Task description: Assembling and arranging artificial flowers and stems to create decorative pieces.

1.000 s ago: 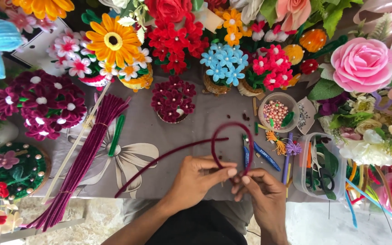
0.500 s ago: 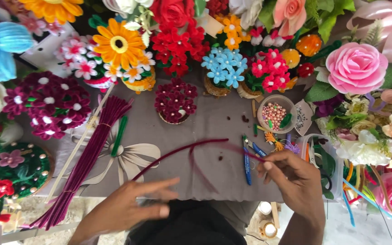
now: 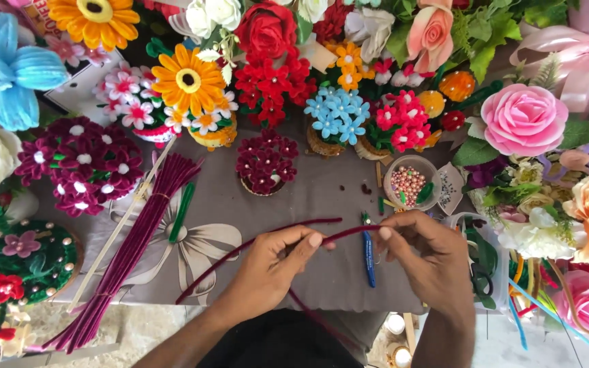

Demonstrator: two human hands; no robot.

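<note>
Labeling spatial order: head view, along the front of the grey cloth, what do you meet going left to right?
Bundle of maroon pipe cleaners → green pipe cleaner → left hand pinching a maroon pipe cleaner → blue pen → right hand → clear box of scissors.

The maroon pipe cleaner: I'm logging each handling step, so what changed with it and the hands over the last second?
The left hand let go, swung left, then returned to pinch the maroon pipe cleaner. The right hand kept hold; its loop was straightened. The flowers stayed put.
</note>
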